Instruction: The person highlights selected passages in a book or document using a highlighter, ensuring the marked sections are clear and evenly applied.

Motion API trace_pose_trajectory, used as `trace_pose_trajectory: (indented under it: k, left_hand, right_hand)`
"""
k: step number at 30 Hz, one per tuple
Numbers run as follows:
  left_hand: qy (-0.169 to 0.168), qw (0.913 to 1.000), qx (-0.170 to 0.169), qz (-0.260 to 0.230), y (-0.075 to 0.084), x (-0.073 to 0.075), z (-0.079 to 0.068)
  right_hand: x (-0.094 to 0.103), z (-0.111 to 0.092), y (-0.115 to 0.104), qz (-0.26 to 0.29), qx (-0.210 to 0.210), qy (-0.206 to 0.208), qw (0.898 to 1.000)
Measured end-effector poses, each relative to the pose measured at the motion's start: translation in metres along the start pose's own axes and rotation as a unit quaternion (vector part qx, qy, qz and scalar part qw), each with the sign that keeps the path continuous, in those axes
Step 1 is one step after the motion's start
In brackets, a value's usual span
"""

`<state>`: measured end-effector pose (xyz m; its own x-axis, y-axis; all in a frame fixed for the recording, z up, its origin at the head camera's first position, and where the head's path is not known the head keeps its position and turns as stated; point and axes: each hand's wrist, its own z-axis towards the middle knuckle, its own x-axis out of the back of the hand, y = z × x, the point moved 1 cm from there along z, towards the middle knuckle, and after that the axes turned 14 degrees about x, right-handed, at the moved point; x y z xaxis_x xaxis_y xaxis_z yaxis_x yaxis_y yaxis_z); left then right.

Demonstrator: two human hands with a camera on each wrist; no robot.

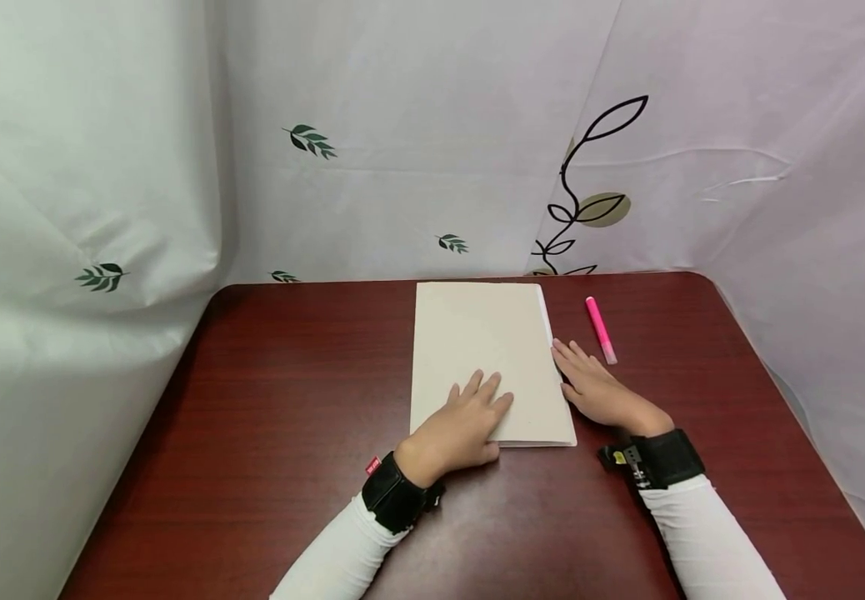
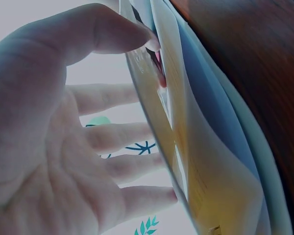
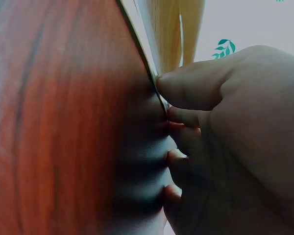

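Note:
A cream-covered booklet (image 1: 477,333) lies flat near the far edge of the table. My left hand (image 1: 458,425) rests on its lower left part with the fingers spread. In the left wrist view, that thumb touches the booklet's near edge, where several bowed sheets (image 2: 210,166) show, whitish, yellowish and bluish. Straight fingers reach over the cover there. Along the booklet's right side, my right hand (image 1: 605,392) lies low with fingers extended, fingertips at the edge. The right wrist view has its thumb (image 3: 188,88) against the booklet's edge and the other fingertips close to the tabletop.
A pink marker (image 1: 601,331) lies on the dark red wooden table (image 1: 290,400), just beyond the right hand. Behind the table hangs a white curtain (image 1: 402,125) printed with leaves. Black bands (image 1: 668,458) wrap both wrists over white sleeves.

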<state>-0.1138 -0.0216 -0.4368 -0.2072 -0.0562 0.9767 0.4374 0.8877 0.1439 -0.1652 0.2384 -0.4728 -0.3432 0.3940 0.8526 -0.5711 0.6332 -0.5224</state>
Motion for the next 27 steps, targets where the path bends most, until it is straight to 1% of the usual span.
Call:
trace_pose_trajectory:
  k: [15,17,19,22,25,27]
  left_hand:
    - [0.018,0.9997,-0.017,0.006,-0.003,0.007,-0.008]
    - [0.027,0.9993,-0.024,0.013,-0.004,0.007,-0.01]
    - [0.043,0.9982,-0.034,0.027,-0.004,0.007,-0.013]
    - [0.082,0.9931,-0.052,0.065,-0.004,0.005,-0.017]
    - [0.116,0.9869,-0.06,0.094,-0.005,0.003,-0.02]
    - [0.131,0.9838,-0.06,0.107,-0.005,0.003,-0.023]
  right_hand:
    - [-0.001,0.0,0.004,0.005,-0.001,0.001,1.0]
    - [-0.001,0.0,0.004,0.007,0.0,0.003,1.0]
    - [-0.001,0.0,0.004,0.008,0.001,0.004,1.0]
    - [-0.001,0.0,0.004,0.009,0.0,0.004,1.0]
    - [-0.001,-0.001,0.004,0.009,0.003,0.006,1.0]
    - [0.0,-0.001,0.004,0.01,0.01,0.012,1.0]
